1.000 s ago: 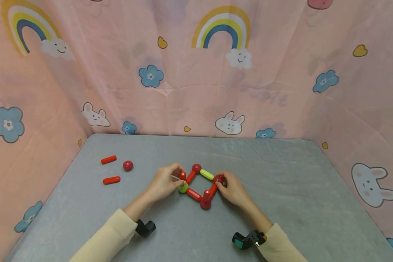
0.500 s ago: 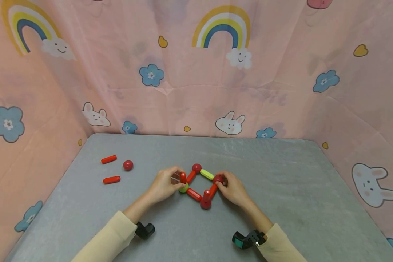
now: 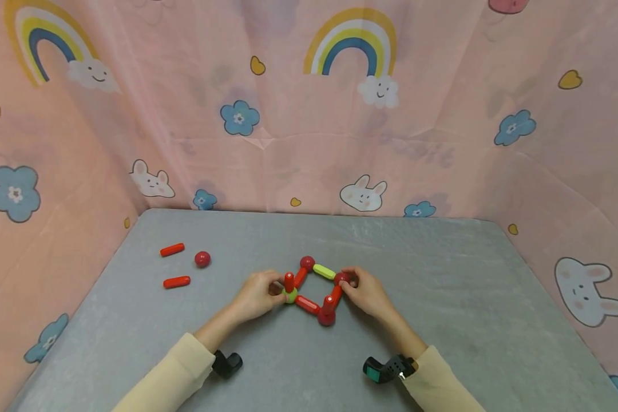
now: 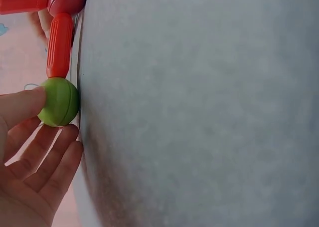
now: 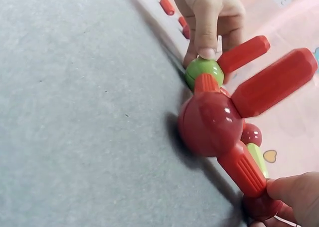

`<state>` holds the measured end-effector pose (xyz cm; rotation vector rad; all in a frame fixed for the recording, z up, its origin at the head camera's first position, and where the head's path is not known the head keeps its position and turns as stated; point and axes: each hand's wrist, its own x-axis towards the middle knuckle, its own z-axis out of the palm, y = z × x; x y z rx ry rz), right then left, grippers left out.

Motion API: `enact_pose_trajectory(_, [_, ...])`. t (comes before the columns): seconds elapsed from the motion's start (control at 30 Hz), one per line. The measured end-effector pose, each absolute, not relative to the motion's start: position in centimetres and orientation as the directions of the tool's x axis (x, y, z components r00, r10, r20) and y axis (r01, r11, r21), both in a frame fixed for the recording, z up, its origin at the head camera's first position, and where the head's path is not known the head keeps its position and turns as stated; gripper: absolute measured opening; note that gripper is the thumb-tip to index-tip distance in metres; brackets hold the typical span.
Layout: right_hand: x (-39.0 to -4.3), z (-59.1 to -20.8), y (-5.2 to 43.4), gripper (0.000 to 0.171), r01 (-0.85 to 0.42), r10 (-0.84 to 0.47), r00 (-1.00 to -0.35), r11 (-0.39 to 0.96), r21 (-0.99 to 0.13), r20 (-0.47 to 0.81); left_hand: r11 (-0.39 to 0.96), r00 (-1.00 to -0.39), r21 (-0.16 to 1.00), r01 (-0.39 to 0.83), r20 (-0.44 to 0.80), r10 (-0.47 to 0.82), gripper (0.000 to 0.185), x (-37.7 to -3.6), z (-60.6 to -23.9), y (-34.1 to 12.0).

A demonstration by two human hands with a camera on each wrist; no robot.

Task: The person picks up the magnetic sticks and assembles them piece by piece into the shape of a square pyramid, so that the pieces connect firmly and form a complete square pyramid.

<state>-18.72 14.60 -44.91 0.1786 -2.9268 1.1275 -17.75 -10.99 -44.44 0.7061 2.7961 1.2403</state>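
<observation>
A diamond of magnetic sticks and balls lies on the grey table [image 3: 443, 297]. Its left corner is a green ball [image 3: 289, 296] [image 4: 59, 102] [image 5: 204, 72] with a red stick [image 3: 289, 281] [image 5: 243, 54] standing up from it. My left hand [image 3: 277, 292] [image 4: 25, 152] pinches that green ball with thumb and fingertips. My right hand [image 3: 349, 281] [image 5: 294, 194] pinches the red ball [image 3: 341, 278] [image 5: 260, 207] at the right corner. The near red ball [image 3: 327, 316] [image 5: 212, 123] carries another raised red stick [image 5: 273, 82]. A yellow-green stick [image 3: 324, 271] joins the far red ball [image 3: 307, 263] to the right one.
Two loose red sticks [image 3: 172, 250] [image 3: 177, 282] and a loose red ball [image 3: 202, 259] lie at the table's far left. Pink patterned cloth walls [image 3: 309, 143] close in the table on three sides. Wrist cameras [image 3: 228, 363] [image 3: 386, 369] sit on both forearms.
My left hand has slid down off the upright red stick to the green ball, and the stick now stands free. The right hand has barely moved.
</observation>
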Motion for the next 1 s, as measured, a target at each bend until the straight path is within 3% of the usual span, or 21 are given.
enact_pose_trajectory(0.67, [-21.4, -44.1, 14.2, 0.029, -0.113, -0.160, -0.987, 0.738, -0.665, -0.011, 0.503, -0.822, 0.724, 0.473, 0.156, 0.547, 0.020, -16.1, -44.0, -9.4])
enact_pose_trajectory(1.0, [-21.1, -44.0, 14.4, 0.031, -0.147, -0.192, -0.981, 0.710, -0.689, 0.011, 0.483, -0.803, 0.738, 0.471, 0.132, 0.581, 0.021, -15.8, -43.9, -9.5])
